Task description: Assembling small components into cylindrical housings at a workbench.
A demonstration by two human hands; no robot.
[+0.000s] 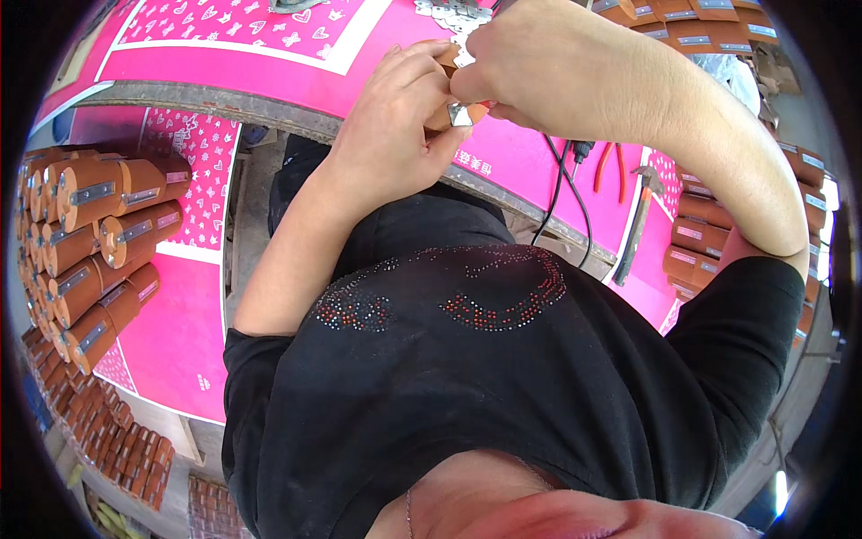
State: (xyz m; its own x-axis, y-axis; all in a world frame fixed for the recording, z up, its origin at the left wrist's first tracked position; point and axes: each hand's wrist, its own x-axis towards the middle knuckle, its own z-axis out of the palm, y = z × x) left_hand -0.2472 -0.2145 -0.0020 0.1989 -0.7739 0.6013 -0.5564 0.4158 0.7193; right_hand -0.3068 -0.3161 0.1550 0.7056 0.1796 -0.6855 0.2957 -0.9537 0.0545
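Above the near edge of the pink table, my left hand (386, 126) is wrapped round a brown cylindrical piece (438, 119), mostly hidden by the fingers. A shiny metal plate (460, 115) shows on that piece, close to my left thumb. My right hand (525, 67) reaches in from the right, its fingers closed and pressed together at the piece. A bit of red shows under the right fingers; what they grip is hidden. Just beyond both hands lies a heap of small flat metal plates (453, 13).
Red-handled pliers (611, 171), a hammer (636, 220) and a black cable (564, 180) lie to the right. Brown cylinders with metal plates (99, 193) are stacked at left; more brown pieces (696, 238) stand at right. The table's worn edge (224, 101) runs before me.
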